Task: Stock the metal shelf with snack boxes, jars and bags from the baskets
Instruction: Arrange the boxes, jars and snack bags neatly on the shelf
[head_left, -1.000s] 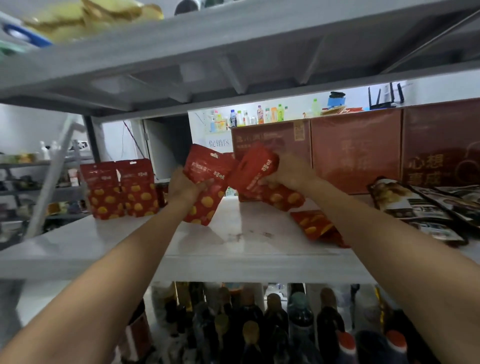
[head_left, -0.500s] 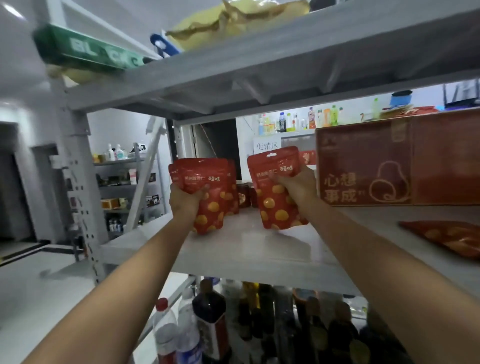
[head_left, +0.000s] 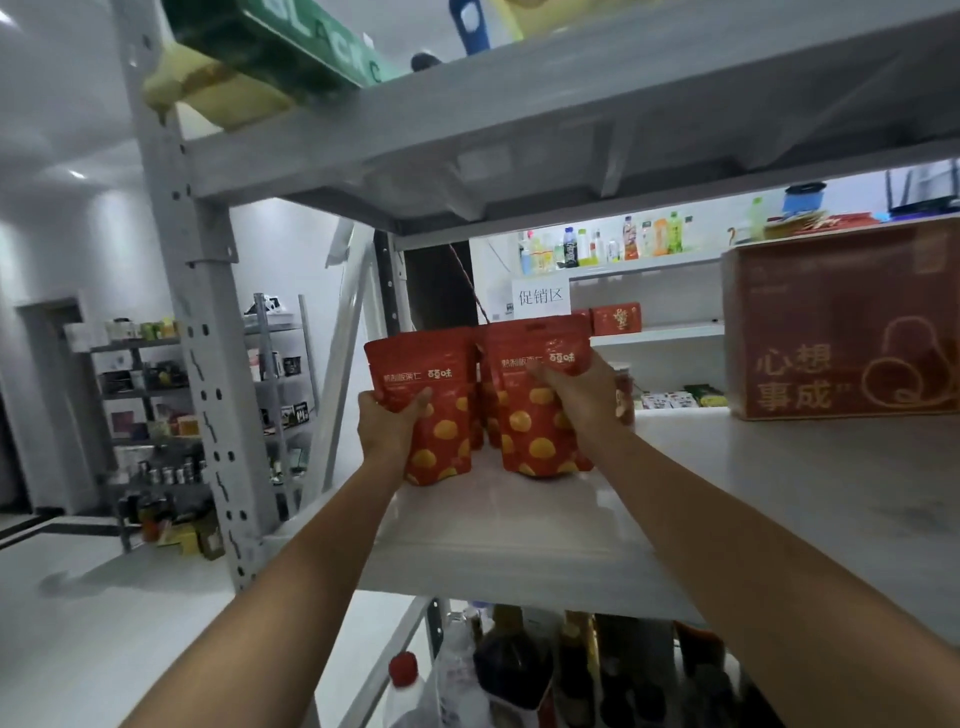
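Observation:
Two red snack bags with yellow spots stand upright at the left end of the grey metal shelf (head_left: 779, 499). My left hand (head_left: 389, 423) grips the left red bag (head_left: 441, 415) by its left edge. My right hand (head_left: 576, 392) is closed on the front of the right red bag (head_left: 530, 410). Both bag bottoms touch the shelf board. More red bags of the same kind stand right behind them, mostly hidden.
A large red gift box (head_left: 841, 322) stands on the same shelf at the right. The perforated shelf post (head_left: 208, 364) rises to the left. Bottles (head_left: 509, 670) fill the level below. Green and yellow packs (head_left: 270, 57) lie on the level above.
Both hands carried the two red bags leftward along the shelf and turned them upright; the bags now stand side by side at the shelf's left end in front of the others.

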